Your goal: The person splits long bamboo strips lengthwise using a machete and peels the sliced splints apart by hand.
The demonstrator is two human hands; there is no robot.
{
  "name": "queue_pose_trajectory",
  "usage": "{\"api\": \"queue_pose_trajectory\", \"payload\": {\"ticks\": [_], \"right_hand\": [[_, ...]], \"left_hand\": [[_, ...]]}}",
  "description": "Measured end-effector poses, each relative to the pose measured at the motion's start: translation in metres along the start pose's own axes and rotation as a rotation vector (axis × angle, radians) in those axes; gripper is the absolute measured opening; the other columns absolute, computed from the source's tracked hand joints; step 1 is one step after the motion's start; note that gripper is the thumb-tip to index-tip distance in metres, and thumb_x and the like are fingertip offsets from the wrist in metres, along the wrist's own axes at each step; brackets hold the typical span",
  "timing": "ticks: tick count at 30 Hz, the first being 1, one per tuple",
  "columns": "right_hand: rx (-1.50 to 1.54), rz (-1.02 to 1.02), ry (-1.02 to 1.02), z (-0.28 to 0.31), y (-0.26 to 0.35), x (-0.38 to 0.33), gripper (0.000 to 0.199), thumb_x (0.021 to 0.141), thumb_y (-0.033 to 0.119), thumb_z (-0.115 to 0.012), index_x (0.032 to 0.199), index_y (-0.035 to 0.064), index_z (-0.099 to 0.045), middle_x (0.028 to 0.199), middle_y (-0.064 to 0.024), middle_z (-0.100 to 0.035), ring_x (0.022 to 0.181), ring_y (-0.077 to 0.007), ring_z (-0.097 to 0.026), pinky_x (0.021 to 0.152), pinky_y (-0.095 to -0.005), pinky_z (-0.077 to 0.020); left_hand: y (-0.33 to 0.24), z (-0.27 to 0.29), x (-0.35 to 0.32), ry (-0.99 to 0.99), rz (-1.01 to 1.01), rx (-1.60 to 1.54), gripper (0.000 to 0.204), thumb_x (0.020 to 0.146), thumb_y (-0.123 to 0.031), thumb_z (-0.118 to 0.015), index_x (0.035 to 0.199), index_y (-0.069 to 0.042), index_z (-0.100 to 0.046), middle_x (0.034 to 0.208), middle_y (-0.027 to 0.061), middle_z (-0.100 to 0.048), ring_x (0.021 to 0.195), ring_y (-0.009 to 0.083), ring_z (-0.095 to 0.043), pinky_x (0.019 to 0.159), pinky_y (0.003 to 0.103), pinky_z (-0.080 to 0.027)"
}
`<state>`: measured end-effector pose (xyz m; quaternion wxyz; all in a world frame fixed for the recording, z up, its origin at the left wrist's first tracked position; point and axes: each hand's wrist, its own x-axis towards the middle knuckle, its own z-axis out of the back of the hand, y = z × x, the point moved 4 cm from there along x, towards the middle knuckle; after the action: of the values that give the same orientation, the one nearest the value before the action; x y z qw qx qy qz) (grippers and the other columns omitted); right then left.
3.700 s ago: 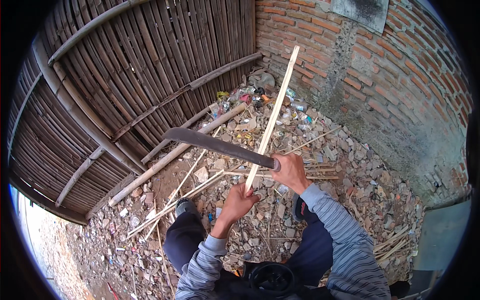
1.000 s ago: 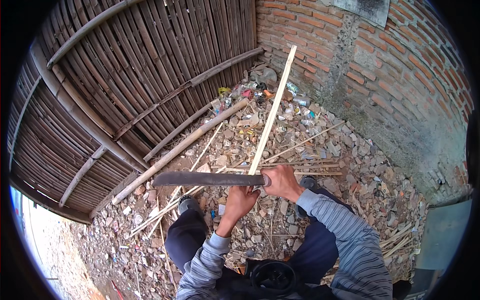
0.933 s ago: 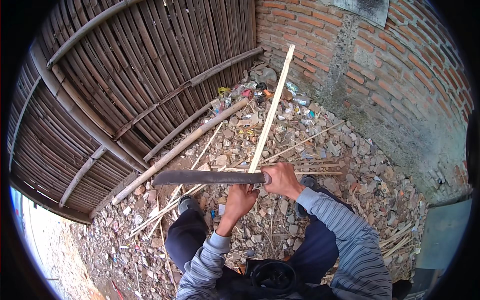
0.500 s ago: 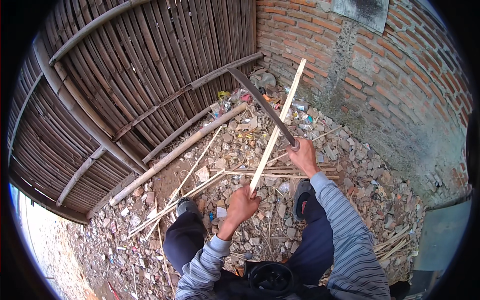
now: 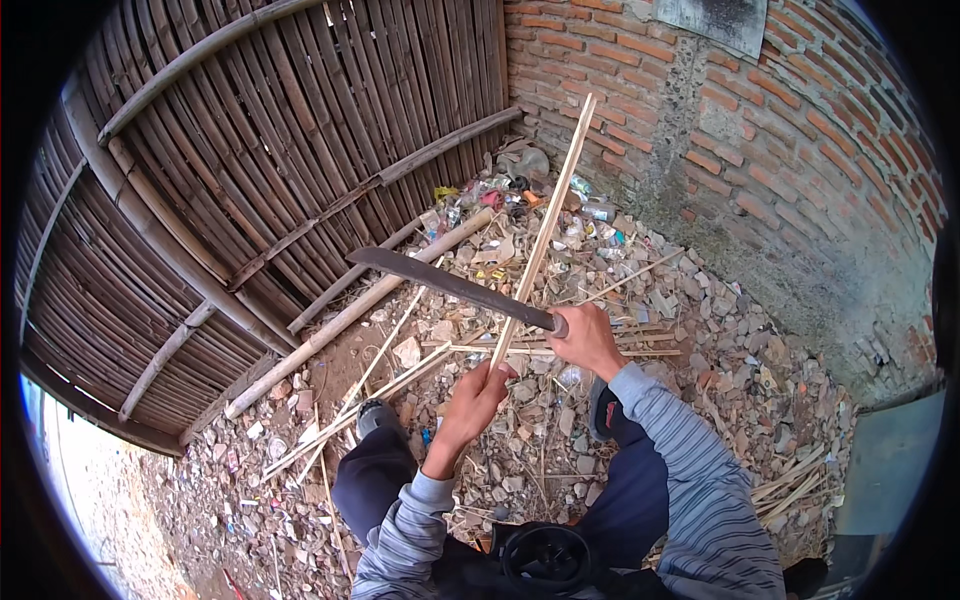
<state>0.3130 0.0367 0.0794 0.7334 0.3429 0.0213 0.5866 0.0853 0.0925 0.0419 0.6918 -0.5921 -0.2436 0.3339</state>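
A long, pale, thin bamboo strip [image 5: 545,225] stood nearly upright, leaning slightly right, its lower end held low. A dark, long-bladed machete [image 5: 450,285] lay across it, its blade pointing up-left, touching the strip's edge.

Your left hand [image 5: 478,392] is fisted, forearm raised from your lap. Your right hand [image 5: 583,338] is clenched, knuckles up, arm extended forward, sleeves striped.

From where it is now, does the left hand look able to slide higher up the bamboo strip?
Probably yes, a little. The left hand grips the bamboo strip near its lower end, but the machete in the right hand crosses the strip just above, limiting travel.
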Motion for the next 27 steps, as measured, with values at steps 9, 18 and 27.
{"api": "queue_pose_trajectory", "payload": {"ticks": [9,18,27], "right_hand": [[-0.019,-0.032,-0.059,-0.002,-0.007,-0.001,0.014,0.076,0.022,-0.075,0.082,0.0097,-0.074,0.065,-0.0135,-0.068,0.063,-0.0365,-0.070,0.062,-0.0479,-0.0557],[-0.083,0.070,0.129,-0.033,0.024,-0.021,0.010,0.072,0.019,-0.070,0.079,0.0127,-0.074,0.066,-0.0151,-0.068,0.064,-0.0388,-0.069,0.061,-0.0511,-0.0544],[-0.177,0.079,0.163,-0.033,0.019,-0.011,0.012,0.071,0.018,-0.068,0.076,0.0090,-0.074,0.064,-0.0156,-0.069,0.059,-0.0363,-0.070,0.060,-0.0495,-0.0556]], "left_hand": [[-0.013,-0.001,-0.001,-0.138,-0.345,0.505,0.022,0.108,-0.017,-0.054,0.117,0.002,-0.061,0.069,0.0246,-0.063,0.061,0.0459,-0.063,0.058,0.055,-0.044],[-0.001,-0.016,-0.009,-0.264,-0.349,0.530,0.018,0.106,-0.015,-0.057,0.109,0.003,-0.060,0.064,0.0277,-0.062,0.063,0.0497,-0.064,0.058,0.059,-0.048],[0.005,-0.022,-0.007,-0.236,-0.167,0.528,0.019,0.108,-0.016,-0.053,0.098,-0.001,-0.057,0.080,0.0262,-0.068,0.074,0.0486,-0.066,0.064,0.060,-0.048]]}}
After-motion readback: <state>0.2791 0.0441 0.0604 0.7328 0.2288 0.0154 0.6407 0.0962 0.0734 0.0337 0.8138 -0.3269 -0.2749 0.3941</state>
